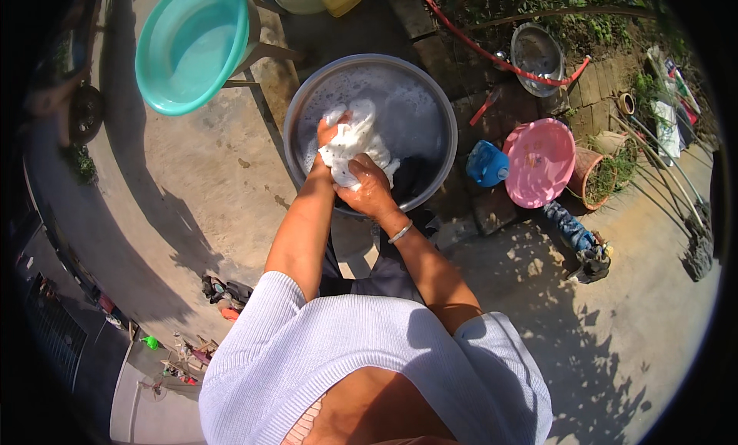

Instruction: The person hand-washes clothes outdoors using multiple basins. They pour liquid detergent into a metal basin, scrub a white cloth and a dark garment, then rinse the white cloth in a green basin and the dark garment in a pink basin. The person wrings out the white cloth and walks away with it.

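Note:
A wet white cloth point(355, 141) with small dark specks is bunched up between my two hands, above a large round metal basin point(450, 149). My left hand point(327, 131) grips the cloth on its left side, partly covered by its folds. Closed on the cloth's lower right part is my right hand point(370, 185), with a silvery bangle point(400, 232) at the wrist. Greyish, foamy water point(411, 110) fills the basin. Something dark, seemingly more fabric point(415, 174), lies in the water to the right of my right hand.
A turquoise basin point(157, 97) rests on a stool point(269, 54) at the upper left. To the right are a blue jug point(487, 164), a pink basin point(530, 193), a clay pot point(592, 176) and a metal bowl point(538, 49). A red hose point(469, 43) curves along the upper right.

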`<state>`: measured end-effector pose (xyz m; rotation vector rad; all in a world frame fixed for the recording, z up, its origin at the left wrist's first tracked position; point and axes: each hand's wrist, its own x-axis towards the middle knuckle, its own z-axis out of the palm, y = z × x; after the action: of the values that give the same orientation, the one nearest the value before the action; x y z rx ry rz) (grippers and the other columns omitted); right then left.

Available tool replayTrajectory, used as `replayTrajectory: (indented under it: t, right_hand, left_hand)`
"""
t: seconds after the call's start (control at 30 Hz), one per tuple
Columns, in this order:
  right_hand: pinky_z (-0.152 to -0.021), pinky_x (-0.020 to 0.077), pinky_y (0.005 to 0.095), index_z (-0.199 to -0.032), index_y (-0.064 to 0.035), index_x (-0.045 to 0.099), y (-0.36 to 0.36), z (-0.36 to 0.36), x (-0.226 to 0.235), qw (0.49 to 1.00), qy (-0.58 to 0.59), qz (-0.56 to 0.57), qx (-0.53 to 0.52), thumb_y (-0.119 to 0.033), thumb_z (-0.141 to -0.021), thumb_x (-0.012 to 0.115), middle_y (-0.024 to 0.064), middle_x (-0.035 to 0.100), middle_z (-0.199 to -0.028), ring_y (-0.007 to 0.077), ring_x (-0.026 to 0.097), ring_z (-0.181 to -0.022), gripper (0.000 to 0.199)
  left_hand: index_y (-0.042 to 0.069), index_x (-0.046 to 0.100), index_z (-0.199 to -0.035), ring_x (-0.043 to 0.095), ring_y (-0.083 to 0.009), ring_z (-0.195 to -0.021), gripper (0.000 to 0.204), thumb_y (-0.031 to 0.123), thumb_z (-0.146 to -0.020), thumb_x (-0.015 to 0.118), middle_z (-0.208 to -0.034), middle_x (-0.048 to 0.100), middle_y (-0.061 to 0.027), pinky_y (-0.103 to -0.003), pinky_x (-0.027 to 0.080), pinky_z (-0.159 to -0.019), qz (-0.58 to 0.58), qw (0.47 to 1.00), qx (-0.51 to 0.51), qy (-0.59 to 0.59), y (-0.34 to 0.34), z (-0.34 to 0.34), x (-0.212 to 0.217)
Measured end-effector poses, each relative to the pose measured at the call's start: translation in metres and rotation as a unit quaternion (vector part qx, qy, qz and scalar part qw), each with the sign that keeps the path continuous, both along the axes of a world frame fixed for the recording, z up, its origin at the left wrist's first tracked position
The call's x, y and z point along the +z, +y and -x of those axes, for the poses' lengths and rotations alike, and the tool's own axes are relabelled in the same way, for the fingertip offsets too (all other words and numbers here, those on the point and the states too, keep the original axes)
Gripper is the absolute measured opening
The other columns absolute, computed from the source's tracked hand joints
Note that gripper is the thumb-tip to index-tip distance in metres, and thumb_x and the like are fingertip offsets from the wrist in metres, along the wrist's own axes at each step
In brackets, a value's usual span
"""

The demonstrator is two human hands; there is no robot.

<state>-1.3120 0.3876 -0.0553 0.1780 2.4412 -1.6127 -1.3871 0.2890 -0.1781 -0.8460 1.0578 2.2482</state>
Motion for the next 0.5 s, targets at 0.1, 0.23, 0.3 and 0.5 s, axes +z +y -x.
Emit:
replayTrajectory:
  t: [0.1,0.23,0.3,0.5]
  right_hand:
    - [-0.071,0.0490,0.0398,-0.081,-0.0086,0.064,0.003,0.009,0.026,1.000,0.005,-0.001,-0.020,-0.026,-0.072,0.070,0.0096,0.058,-0.081,0.0308,0.061,-0.079,0.021]
    - [-0.066,0.0484,0.0408,-0.074,-0.0066,0.062,0.010,0.030,0.011,0.988,0.030,-0.146,-0.040,-0.021,-0.076,0.065,0.0087,0.058,-0.077,0.0297,0.059,-0.074,0.015]
    - [-0.065,0.0480,0.0391,-0.072,-0.0053,0.060,0.020,0.036,0.010,0.980,0.066,-0.171,-0.078,-0.016,-0.075,0.065,0.0086,0.057,-0.076,0.0301,0.057,-0.073,0.013]
    - [-0.067,0.0445,0.0345,-0.081,0.0016,0.061,0.065,0.025,0.076,0.997,0.067,-0.007,-0.043,-0.005,-0.078,0.061,0.0123,0.061,-0.081,0.0268,0.057,-0.076,0.007]
  left_hand:
    - [0.003,0.058,-0.104,0.060,-0.0239,-0.086,0.025,0.023,-0.089,0.055,-0.097,0.061,-0.0103,-0.035,0.050,-0.075,-0.046,0.997,0.041,-0.048,0.015,-0.012,0.025]
    - [0.009,0.049,-0.129,0.050,-0.0213,-0.114,0.044,0.038,-0.097,0.038,-0.126,0.052,-0.0076,-0.032,0.039,-0.100,-0.097,0.988,0.009,-0.122,0.015,-0.021,0.042]
    - [0.008,0.052,-0.123,0.057,-0.0205,-0.103,0.042,0.038,-0.097,0.042,-0.115,0.058,-0.0082,-0.032,0.046,-0.091,-0.042,0.995,0.054,-0.073,0.021,-0.023,0.071]
    - [0.002,0.058,-0.108,0.062,-0.0164,-0.080,0.041,0.040,-0.094,0.050,-0.094,0.063,-0.0068,-0.029,0.050,-0.072,0.025,0.994,-0.062,-0.090,0.004,-0.017,0.153]
